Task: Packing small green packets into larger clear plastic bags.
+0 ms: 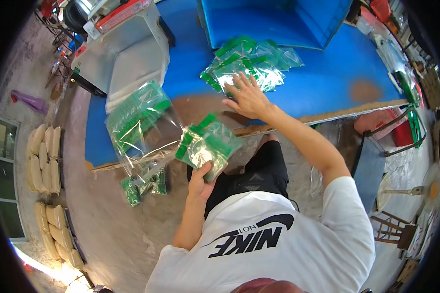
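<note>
My left hand [203, 181] is closed on a stack of small clear packets with green bands [210, 142], held in front of my lap by the table's near edge. My right hand [248, 96] lies with its fingers spread on a loose pile of similar green-banded packets [266, 62] on the blue table. Left of the held stack, a large clear plastic bag [139, 117] contains many green-banded packets in rows. Its lower end hangs over the table edge.
An open blue bin [278, 24] lies behind the pile. A whitish translucent bin [137, 58] stands at the far left of the blue table [327, 80]. More green packets [146, 188] are below the table edge. Stacked tan sacks [45, 156] line the left. A wooden stool [393, 229] is at right.
</note>
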Demonstrator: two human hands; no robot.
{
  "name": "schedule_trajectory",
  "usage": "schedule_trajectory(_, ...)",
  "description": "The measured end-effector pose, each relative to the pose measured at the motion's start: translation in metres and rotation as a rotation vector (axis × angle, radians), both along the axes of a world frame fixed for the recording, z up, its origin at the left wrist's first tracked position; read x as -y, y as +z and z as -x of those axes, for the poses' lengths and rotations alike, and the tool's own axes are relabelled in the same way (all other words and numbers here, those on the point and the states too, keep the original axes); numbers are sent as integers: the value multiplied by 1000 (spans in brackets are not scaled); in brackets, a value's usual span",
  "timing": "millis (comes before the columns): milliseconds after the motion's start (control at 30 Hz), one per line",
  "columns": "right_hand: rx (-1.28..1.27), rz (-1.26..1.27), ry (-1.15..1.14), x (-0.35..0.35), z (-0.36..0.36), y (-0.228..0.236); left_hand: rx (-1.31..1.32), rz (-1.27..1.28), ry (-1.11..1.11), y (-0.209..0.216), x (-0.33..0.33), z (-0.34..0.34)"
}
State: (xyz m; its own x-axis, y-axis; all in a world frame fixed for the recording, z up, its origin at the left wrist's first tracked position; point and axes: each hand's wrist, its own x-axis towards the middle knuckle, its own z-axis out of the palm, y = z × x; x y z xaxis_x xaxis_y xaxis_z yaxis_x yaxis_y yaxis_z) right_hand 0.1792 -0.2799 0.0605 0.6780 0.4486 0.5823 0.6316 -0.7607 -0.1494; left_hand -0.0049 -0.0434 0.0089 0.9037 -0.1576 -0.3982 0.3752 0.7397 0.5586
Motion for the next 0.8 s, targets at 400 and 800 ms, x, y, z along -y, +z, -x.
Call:
schedule_trajectory(400, -70, -54, 0, 12, 3, 13, 75, 109, -1, -20, -11, -3)
schedule_trajectory(800, -114, -75, -42, 43, 19, 7, 102, 311, -35, -29, 4, -3)
